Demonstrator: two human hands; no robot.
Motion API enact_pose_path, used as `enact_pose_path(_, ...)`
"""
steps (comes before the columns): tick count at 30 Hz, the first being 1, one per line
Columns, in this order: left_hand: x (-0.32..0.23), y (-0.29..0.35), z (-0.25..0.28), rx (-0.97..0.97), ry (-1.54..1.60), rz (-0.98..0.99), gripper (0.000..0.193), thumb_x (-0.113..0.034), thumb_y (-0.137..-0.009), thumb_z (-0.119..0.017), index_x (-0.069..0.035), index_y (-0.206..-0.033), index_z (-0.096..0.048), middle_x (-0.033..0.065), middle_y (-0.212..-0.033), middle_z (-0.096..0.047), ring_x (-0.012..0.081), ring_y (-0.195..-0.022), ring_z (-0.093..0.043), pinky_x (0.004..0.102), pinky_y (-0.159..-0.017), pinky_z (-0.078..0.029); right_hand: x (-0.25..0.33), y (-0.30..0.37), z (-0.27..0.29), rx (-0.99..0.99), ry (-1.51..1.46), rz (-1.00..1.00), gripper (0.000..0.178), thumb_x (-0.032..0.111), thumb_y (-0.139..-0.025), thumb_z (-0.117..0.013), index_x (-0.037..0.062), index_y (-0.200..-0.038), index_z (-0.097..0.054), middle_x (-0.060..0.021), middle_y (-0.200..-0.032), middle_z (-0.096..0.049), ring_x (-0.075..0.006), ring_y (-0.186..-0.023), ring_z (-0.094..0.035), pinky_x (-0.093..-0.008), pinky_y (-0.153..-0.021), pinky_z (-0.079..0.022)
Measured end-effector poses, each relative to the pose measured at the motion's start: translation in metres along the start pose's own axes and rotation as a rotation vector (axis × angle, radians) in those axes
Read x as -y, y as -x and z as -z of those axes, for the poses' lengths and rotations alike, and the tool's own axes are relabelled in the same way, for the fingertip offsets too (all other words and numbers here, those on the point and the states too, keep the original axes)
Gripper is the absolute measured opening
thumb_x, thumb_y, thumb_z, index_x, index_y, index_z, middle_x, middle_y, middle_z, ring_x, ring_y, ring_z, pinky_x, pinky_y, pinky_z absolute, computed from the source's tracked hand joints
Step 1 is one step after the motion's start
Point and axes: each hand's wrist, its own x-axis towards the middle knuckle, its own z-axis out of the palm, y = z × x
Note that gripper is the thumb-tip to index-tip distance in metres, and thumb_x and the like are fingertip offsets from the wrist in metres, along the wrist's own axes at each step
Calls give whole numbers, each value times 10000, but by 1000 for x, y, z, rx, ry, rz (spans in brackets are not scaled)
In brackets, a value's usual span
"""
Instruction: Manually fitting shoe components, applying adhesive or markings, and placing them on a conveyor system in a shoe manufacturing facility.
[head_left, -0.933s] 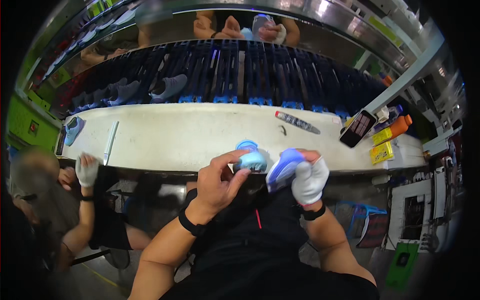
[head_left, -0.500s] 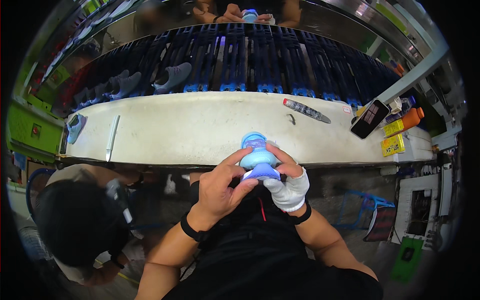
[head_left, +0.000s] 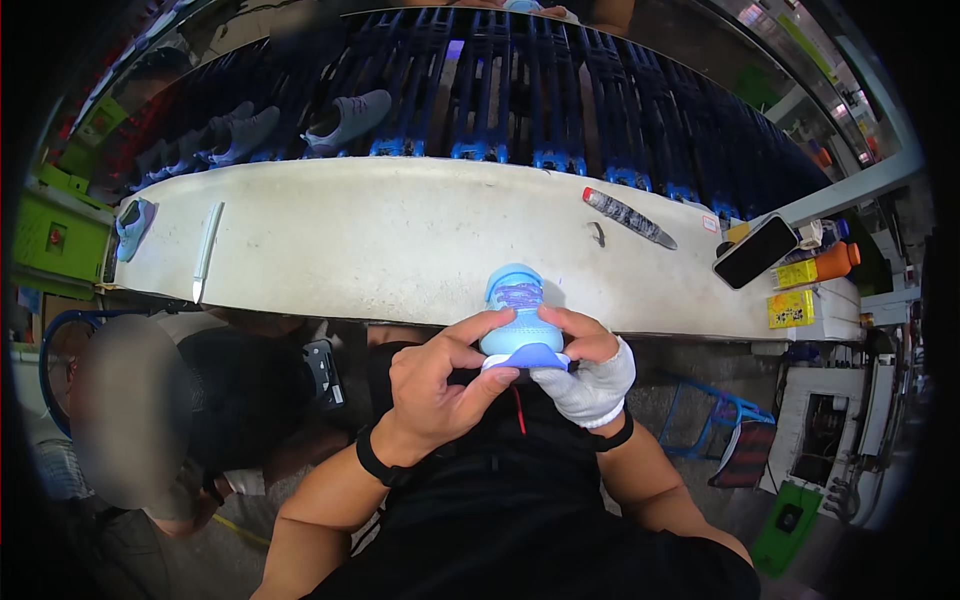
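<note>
A light blue shoe (head_left: pixel 516 332) with purple laces is held just off the near edge of the bench, toe toward me. At its toe a purple-blue sole (head_left: pixel 532 356) with white sides flares out from the upper; whether it is joined further back is hidden. My left hand (head_left: pixel 438 378), bare, grips the shoe's left side, thumb at the sole and index finger on the upper. On the opposite side my right hand (head_left: pixel 590 378), in a white glove with bare fingertips showing, pinches the upper and sole the same way.
On the pale bench (head_left: pixel 350 240) lie a wrapped-handle tool (head_left: pixel 630 218), a dark curved scrap (head_left: pixel 598 234), a phone (head_left: pixel 757 252), a yellow box (head_left: pixel 792 309), a thin white tool (head_left: pixel 208 252) and another shoe (head_left: pixel 133 228). Behind runs a slatted blue rack (head_left: pixel 475 100) carrying shoes (head_left: pixel 347 122). A person (head_left: pixel 230 400) sits at left.
The view has shifted, so the bench sits slightly higher in the picture. Both hands keep their hold on the shoe. The person at left has changed posture, and the phone screen looks darker.
</note>
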Motion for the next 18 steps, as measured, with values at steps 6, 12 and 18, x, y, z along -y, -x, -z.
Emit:
enact_pose_path(6,-2,-7,19,90,-24,113,344,-172,-956,-910,-7,-952,-608,272,-1232,-816,246,-874,-837,311,-754,-648,1,-15,-2,36,-2,-132,364,169,-894,-966,72,-922,-617,-239,-1371,-770,-340,-1121,-823,-393,-874,-643)
enact_pose_path(12,-35,-51,56,328,-325,61,606,-282,-804,-989,-38,-1292,-725,113,-1079,-798,268,-792,-776,353,-694,-628,8,-37,-20,89,128,116,443,200,-868,-980,77,-826,-557,-228,-1336,-781,-371,-1074,-827,-384,-794,-648)
enact_pose_path(18,-25,-46,50,454,-509,55,873,-537,-715,-978,-77,-1404,-703,175,-1323,-760,373,-1023,-798,424,-841,-660,15,-25,-20,190,402,58,357,229,-754,-955,88,-931,-680,-158,-1440,-725,-347,-876,-784,-428,-725,-624)
